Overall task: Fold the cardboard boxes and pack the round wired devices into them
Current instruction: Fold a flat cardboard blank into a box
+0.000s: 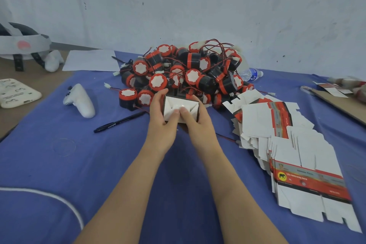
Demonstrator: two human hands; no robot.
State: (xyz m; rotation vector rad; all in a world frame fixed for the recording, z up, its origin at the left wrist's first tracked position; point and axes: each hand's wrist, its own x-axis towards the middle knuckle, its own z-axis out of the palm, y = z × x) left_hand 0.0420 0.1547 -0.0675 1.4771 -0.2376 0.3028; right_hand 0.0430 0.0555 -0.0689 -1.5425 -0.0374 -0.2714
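Left hand (160, 117) and right hand (198, 121) grip a half-folded white cardboard box (178, 103), thumbs pressing its inner flaps.

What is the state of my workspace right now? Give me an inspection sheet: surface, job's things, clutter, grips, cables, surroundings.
Surface: blue cloth over a brown table.
Job's things: one cardboard box half folded, in hand; pile of round wired devices behind it; flat box blanks fanned out to the right.
Clutter: black pen, white controller, paper sheet, water bottle, headset far left.
Grips: left hand and right hand both hold the box, thumbs on its inner flaps.
Cables: red leads tangled in the pile; white cord at lower left.
Surroundings: white wall behind; cardboard sheet at the right edge.
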